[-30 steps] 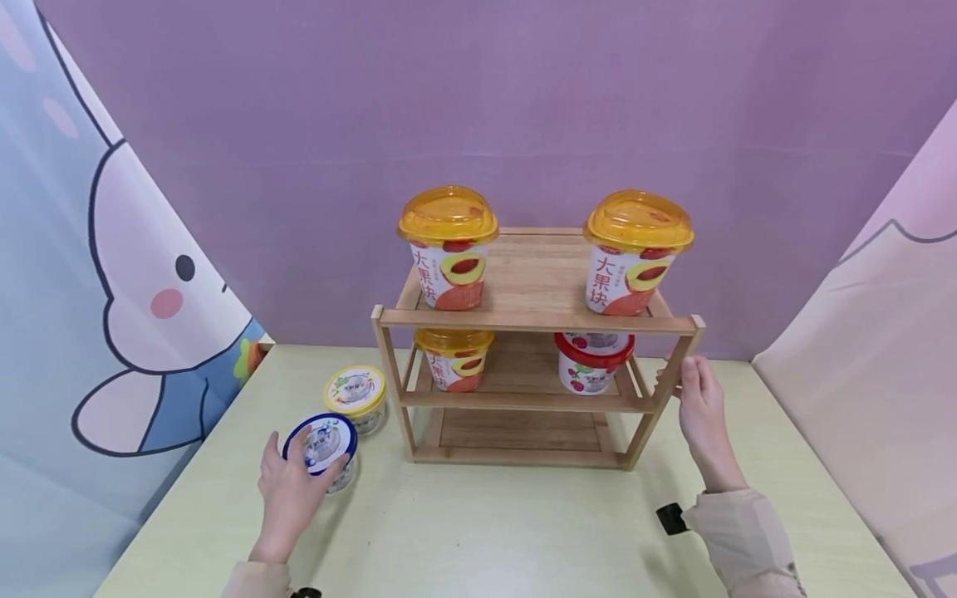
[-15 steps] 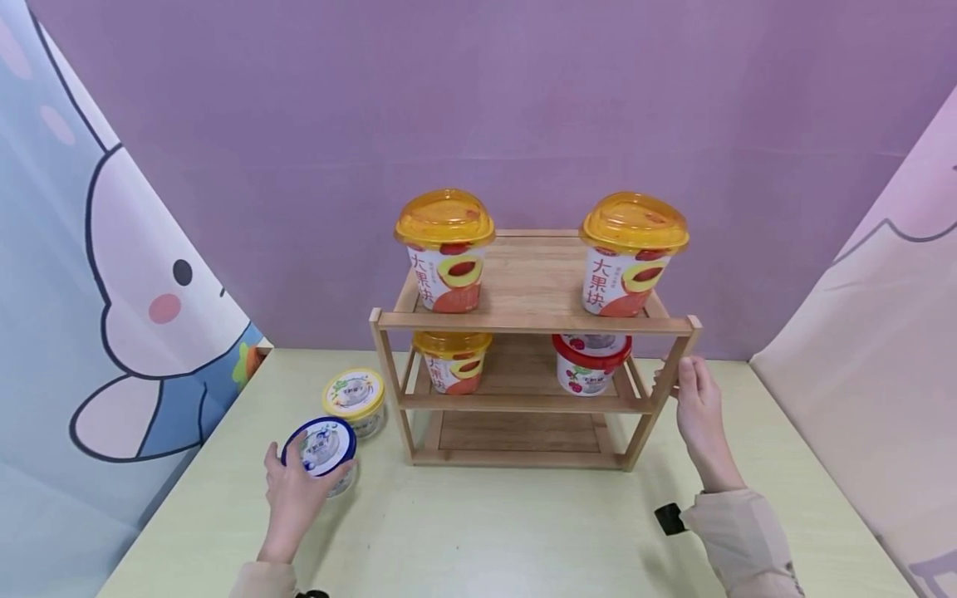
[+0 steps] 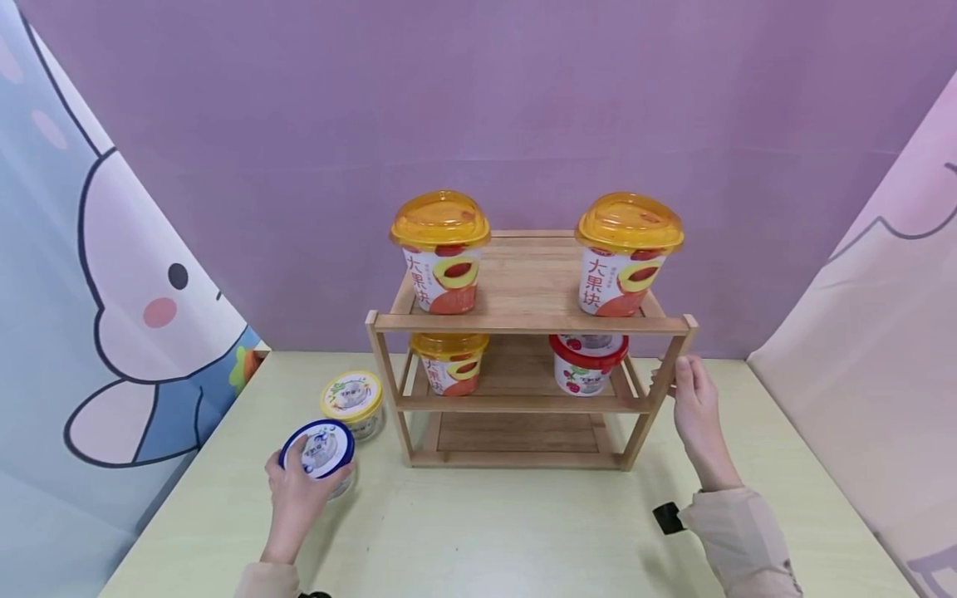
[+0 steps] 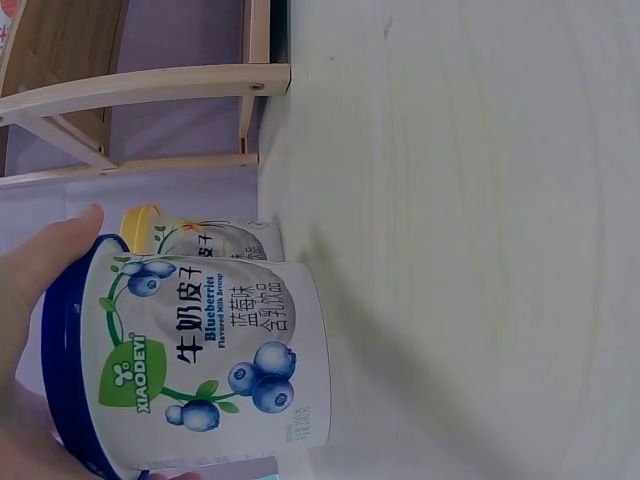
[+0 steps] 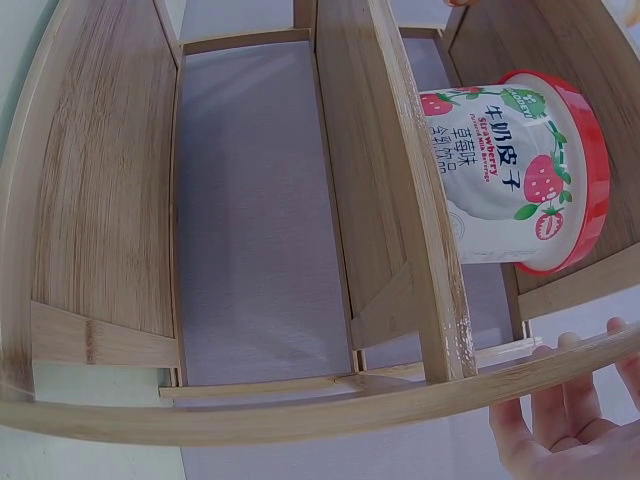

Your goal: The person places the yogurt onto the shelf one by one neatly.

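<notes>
My left hand grips a blueberry milk tub by its blue lid, fingers and thumb spread across the rim. Whether the tub's base touches the table cannot be told. Just behind it sits a yellow-lidded tub. At the right side of a wooden three-tier rack, my right hand holds the upright post, its fingertips showing past the post in the right wrist view. A red-lidded strawberry tub stands on the middle shelf, partly hidden by the top tier in the head view.
Two orange-lidded fruit cups stand on the top tier, a left cup and a right cup. Another orange-lidded cup is on the middle shelf's left. A purple backdrop hangs behind the pale table.
The head view has shifted slightly, so everything sits a little further left and lower. Both hands keep their holds; the left fingers have settled slightly on the lid.
</notes>
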`<state>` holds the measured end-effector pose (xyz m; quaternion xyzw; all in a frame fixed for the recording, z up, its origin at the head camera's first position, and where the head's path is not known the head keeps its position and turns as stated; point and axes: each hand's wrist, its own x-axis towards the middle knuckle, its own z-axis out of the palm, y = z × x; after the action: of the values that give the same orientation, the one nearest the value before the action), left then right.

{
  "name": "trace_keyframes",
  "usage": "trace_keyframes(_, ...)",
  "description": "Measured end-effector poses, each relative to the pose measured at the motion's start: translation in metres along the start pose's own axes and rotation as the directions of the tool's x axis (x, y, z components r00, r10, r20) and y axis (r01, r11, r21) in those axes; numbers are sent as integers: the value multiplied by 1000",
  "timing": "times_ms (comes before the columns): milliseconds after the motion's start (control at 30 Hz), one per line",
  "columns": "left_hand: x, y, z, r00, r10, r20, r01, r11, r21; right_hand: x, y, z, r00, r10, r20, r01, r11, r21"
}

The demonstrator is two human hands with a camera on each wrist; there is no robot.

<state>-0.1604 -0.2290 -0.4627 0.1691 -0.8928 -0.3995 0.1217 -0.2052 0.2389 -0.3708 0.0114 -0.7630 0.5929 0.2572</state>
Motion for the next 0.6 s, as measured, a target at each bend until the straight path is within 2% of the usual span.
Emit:
trace_keyframes(200, 1, 2, -2, 999, -27, 32, 28, 999, -24, 0, 1, 0, 1000, -6, -1, 6, 1000, 8)
trace_keyframes(400, 2, 2, -3, 999, -44, 24, 45, 998, -49, 0, 2, 0, 1000, -14, -6, 14, 1000, 16)
trace_keyframes(600, -2, 5, -5, 1000, 14, 0, -14, 998, -61, 1, 3, 0, 1000, -17, 0, 17, 1000, -1)
